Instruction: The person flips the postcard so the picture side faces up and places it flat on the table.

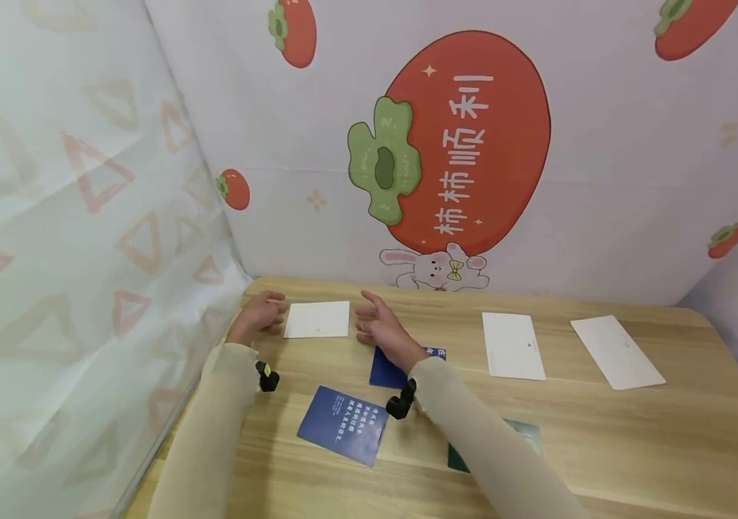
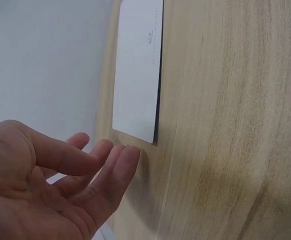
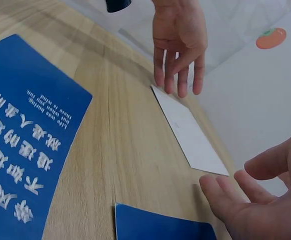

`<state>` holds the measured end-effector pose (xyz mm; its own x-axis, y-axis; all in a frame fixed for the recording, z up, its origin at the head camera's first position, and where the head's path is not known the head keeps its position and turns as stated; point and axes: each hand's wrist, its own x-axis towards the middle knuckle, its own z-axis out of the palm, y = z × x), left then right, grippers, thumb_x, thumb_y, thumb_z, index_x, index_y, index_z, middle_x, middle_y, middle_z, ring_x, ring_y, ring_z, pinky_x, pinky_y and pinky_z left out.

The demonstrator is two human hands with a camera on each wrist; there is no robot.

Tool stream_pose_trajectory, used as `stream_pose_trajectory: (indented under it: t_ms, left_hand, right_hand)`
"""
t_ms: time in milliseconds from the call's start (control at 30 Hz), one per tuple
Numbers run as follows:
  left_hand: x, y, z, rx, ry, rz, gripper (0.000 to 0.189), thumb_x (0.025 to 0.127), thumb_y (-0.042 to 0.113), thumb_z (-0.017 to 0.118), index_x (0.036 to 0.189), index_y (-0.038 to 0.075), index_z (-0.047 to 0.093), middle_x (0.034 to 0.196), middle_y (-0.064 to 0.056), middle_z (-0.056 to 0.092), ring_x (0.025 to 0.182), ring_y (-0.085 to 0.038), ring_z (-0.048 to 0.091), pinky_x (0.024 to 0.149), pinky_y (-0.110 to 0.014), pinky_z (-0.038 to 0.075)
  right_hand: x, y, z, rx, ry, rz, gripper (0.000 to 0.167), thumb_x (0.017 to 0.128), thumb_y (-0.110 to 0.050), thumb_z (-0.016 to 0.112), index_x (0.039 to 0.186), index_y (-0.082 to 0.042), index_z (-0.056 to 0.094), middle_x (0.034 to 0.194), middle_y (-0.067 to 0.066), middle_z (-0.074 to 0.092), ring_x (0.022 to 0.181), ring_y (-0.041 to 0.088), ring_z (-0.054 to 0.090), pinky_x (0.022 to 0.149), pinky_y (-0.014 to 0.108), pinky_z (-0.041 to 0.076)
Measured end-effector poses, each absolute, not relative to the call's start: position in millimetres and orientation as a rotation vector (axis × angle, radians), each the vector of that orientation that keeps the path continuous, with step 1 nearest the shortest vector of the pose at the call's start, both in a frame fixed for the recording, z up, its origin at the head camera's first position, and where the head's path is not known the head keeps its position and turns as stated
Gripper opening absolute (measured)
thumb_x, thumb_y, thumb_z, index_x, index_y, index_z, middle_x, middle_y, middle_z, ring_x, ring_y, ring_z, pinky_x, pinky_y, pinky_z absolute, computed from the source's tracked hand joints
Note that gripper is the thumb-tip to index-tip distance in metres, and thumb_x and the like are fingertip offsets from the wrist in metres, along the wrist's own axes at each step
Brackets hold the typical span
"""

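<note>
**White card [image 1: 317, 320], one; flat near the far left corner of the bench [image 1: 602, 447]**

Placement: long sides roughly in line with the far edge.
Handling (judged): light, fairly stiff, like thick paper; smooth enough to skid under your fingertips; corners likely to bend or crease if you press hard.
Hold: best taken by the two short ends. Lying flat, it offers you little edge to get beneath.
Grip: your left grip [image 1: 261, 314] is just beside the left short end, your right grip [image 1: 383, 328] just beside the right; fingers of both apart and loosely bent, nothing held.
Appearance: plain white rectangle; small grey mark towards the middle of the near long side, with a fine dotted line of print next to it, too small to read; dark line, perhaps shadow, under that side.
</note>
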<state>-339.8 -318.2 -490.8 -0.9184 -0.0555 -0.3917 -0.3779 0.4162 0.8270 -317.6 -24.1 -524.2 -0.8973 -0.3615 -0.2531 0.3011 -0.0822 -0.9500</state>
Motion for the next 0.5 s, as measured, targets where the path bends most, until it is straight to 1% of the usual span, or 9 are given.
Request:
stream_pose_trajectory:
  t_ms: [33, 100, 200, 300, 333, 400, 467, 500]
  left_hand:
    - [-340.2, -317.6, -490.7, -0.382, 2.36, 1.51, 0.052, 0.111, 0.001, 0.041, 0.162, -0.008, 0.034, 0.097, -0.006, 0.051, 0.067, -0.01, 0.043, 0.072, -0.029, 0.055]
    - [-339.6, -316.8, -490.8, -0.397, 2.356, 1.505, 0.052, 0.112, 0.003, 0.043, 0.163, -0.007, 0.034, 0.095, -0.005, 0.05, 0.069, -0.011, 0.045, 0.073, -0.029, 0.057]
    - [-340.3, -316.2, -490.7, -0.416, 2.335, 1.515, 0.052, 0.113, 0.004, 0.045, 0.162, -0.006, 0.035, 0.09, -0.005, 0.047, 0.068, -0.011, 0.043, 0.07, -0.029, 0.055]
    - [-340.8, -317.3, -490.2, -0.423, 2.324, 1.506, 0.051, 0.113, 0.005, 0.045, 0.162, -0.006, 0.036, 0.101, -0.01, 0.05, 0.07, -0.012, 0.044, 0.073, -0.029, 0.057]
    - [-340.7, -318.0, -490.3, -0.427, 2.323, 1.498, 0.051, 0.113, 0.005, 0.045, 0.163, -0.005, 0.035, 0.106, -0.012, 0.052, 0.072, -0.013, 0.047, 0.075, -0.03, 0.059]
    - [-339.7, -318.9, -490.2, -0.444, 2.33, 1.471, 0.052, 0.114, 0.005, 0.044, 0.164, -0.005, 0.036, 0.126, -0.019, 0.056, 0.085, -0.017, 0.058, 0.088, -0.034, 0.065]
    - [-338.0, -319.6, -490.0, -0.451, 2.32, 1.466, 0.053, 0.113, 0.001, 0.041, 0.165, -0.005, 0.035, 0.146, -0.026, 0.054, 0.101, -0.025, 0.065, 0.099, -0.038, 0.065]
    - [-337.0, -319.8, -490.1, -0.455, 2.316, 1.469, 0.054, 0.112, -0.001, 0.039, 0.166, -0.005, 0.034, 0.154, -0.028, 0.051, 0.113, -0.03, 0.067, 0.104, -0.041, 0.065]
  right_hand:
    - [-318.0, -23.6, -525.6, -0.054, 1.726, -2.049, 0.077, 0.109, 0.01, 0.047, 0.174, -0.023, 0.025, 0.168, 0.026, 0.041, 0.15, 0.045, 0.05, 0.123, 0.055, 0.05]
    - [-318.4, -22.9, -529.1, -0.025, 1.645, -2.091, 0.077, 0.109, 0.011, 0.046, 0.175, -0.022, 0.024, 0.17, 0.026, 0.038, 0.154, 0.045, 0.046, 0.126, 0.057, 0.047]
    - [-320.0, -21.9, -532.2, 0.028, 1.505, -2.159, 0.077, 0.108, 0.011, 0.044, 0.175, -0.021, 0.023, 0.174, 0.025, 0.033, 0.158, 0.045, 0.041, 0.129, 0.06, 0.041]
    - [-321.7, -20.9, -533.7, 0.06, 1.4, -2.206, 0.075, 0.109, 0.008, 0.041, 0.176, -0.021, 0.022, 0.177, 0.024, 0.029, 0.16, 0.046, 0.037, 0.13, 0.062, 0.038]
    - [-322.2, -20.7, -534.2, 0.06, 1.372, -2.219, 0.074, 0.11, 0.007, 0.04, 0.176, -0.021, 0.02, 0.177, 0.024, 0.028, 0.161, 0.047, 0.036, 0.13, 0.063, 0.037]
    - [-323.0, -20.5, -535.1, 0.063, 1.32, -2.241, 0.071, 0.113, 0.003, 0.038, 0.176, -0.021, 0.018, 0.178, 0.024, 0.026, 0.161, 0.048, 0.035, 0.131, 0.064, 0.036]
    - [-323.0, -20.4, -536.7, 0.062, 1.275, -2.26, 0.067, 0.115, -0.001, 0.036, 0.176, -0.02, 0.016, 0.179, 0.025, 0.024, 0.161, 0.05, 0.035, 0.131, 0.064, 0.035]
    - [-322.9, -20.4, -537.4, 0.062, 1.254, -2.268, 0.066, 0.116, -0.002, 0.035, 0.177, -0.02, 0.015, 0.179, 0.025, 0.022, 0.16, 0.051, 0.034, 0.131, 0.064, 0.035]
